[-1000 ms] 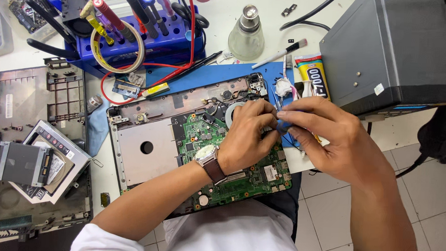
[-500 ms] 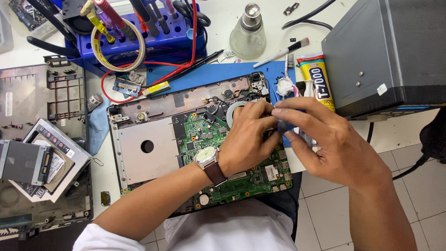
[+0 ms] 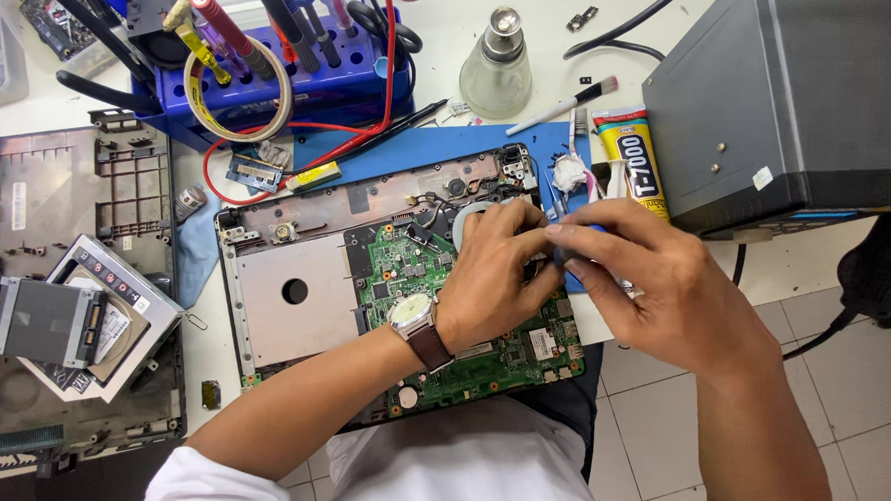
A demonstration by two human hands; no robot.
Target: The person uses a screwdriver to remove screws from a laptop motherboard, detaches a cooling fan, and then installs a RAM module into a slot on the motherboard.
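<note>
The left hand [image 3: 495,273], a watch on its wrist, rests on the green circuit board [image 3: 482,332] of an opened laptop base [image 3: 294,284], its fingers curled together at the board's upper right part; what they pinch is hidden. The right hand [image 3: 654,290] meets it from the right, fingers closed on a small blue tool [image 3: 578,248] whose tip is covered by the left fingers. The laptop base lies on a blue mat [image 3: 440,145] at the near edge of the white table [image 3: 445,40].

Just beyond the right hand lies a yellow glue tube [image 3: 635,164] with a black label and red shoulder, beside a grey metal box [image 3: 792,105]. A clear glass bottle [image 3: 497,67] stands behind the mat. To the far left of it, a blue tool rack [image 3: 273,73] holds screwdrivers and a roll of tape. At the left edge lies a silver drive in its caddy [image 3: 62,319] with a white label, on a dark laptop cover [image 3: 27,192].
</note>
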